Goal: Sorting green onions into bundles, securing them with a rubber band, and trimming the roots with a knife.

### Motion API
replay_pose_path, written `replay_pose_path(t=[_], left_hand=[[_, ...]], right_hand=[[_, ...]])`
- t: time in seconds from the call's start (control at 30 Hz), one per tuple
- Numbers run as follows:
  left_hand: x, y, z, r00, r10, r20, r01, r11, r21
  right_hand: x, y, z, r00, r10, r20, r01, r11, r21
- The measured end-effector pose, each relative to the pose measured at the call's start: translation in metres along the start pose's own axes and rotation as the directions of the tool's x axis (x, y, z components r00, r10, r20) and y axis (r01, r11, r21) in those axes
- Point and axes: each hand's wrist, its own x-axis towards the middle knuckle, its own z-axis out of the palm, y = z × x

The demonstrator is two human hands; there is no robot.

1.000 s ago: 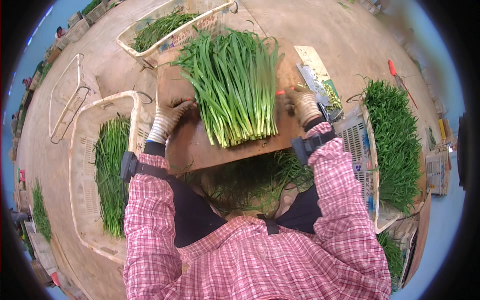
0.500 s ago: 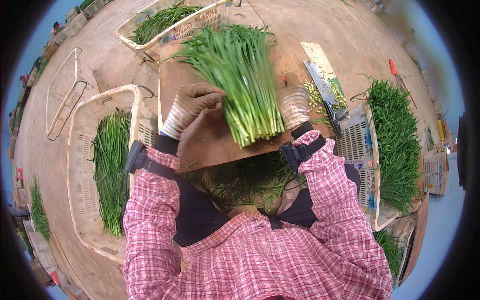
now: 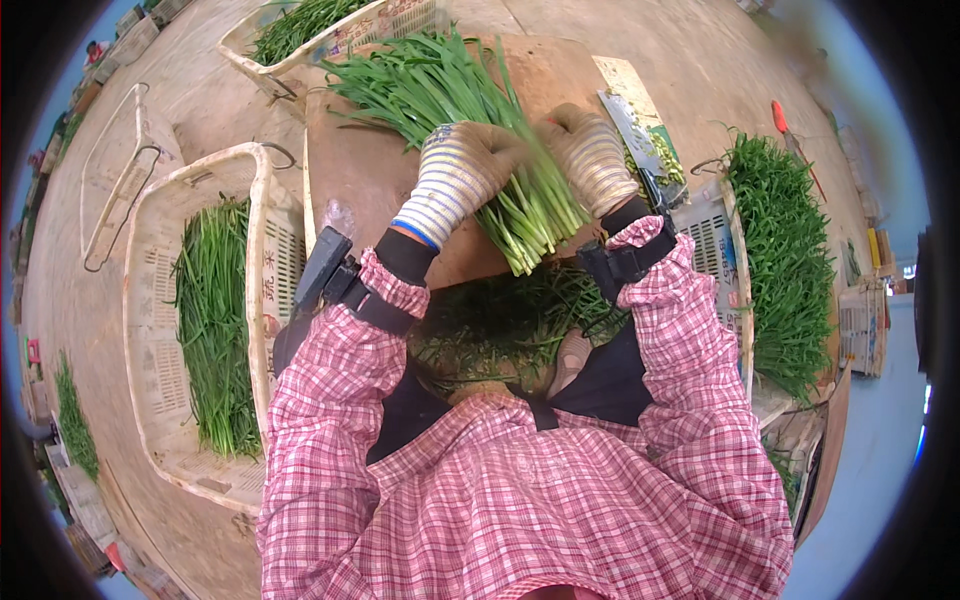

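A bunch of garlic chives lies slanted over the brown board in front of me, leaves at the far left, pale cut ends toward me. My left hand, in a striped, brown-palmed glove, reaches across the stalks, its fingers closed on some of them. My right hand, gloved alike, is at the bunch's right edge with curled fingers; what they pinch is hidden. Stalks between the hands are blurred. Right of that hand, a broad-bladed knife lies among chopped stalk bits.
A white plastic crate holding chives stands at my left, another crate heaped with greens at my right. A third crate is beyond the board. Loose trimmings litter the ground below. A red-handled tool lies at far right.
My left hand has moved from the bunch's left side across onto its stalks. The bunch now slants more, its cut ends shifted right. My right hand stays beside it.
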Motion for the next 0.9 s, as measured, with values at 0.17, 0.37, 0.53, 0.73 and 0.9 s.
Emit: replay_pose_path(t=[0.17, 0.37, 0.53, 0.73, 0.9], left_hand=[[0.002, 0.002, 0.001, 0.998, -0.058, 0.006, 0.058, 0.995, 0.081], [0.004, -0.003, 0.007, 0.997, -0.069, -0.038, 0.073, 0.989, 0.131], [-0.002, -0.005, 0.005, 0.99, -0.101, -0.095, 0.081, 0.976, -0.202], [-0.027, 0.002, 0.005, 0.992, -0.116, -0.055, 0.054, 0.768, -0.638], [-0.011, 0.009, 0.011, 0.982, -0.186, -0.046, 0.138, 0.853, -0.503]], right_hand=[[-0.02, -0.001, 0.008, 0.988, -0.01, -0.154, -0.018, 0.983, -0.182], [-0.03, -0.03, 0.025, 0.992, -0.107, -0.062, 0.069, 0.898, -0.435], [-0.017, -0.04, 0.012, 0.999, 0.03, -0.014, -0.033, 0.916, -0.4], [-0.015, -0.037, 0.015, 0.998, -0.059, -0.008, 0.054, 0.948, -0.314], [-0.009, -0.011, 0.001, 0.989, -0.142, 0.039, 0.142, 0.99, 0.025]])
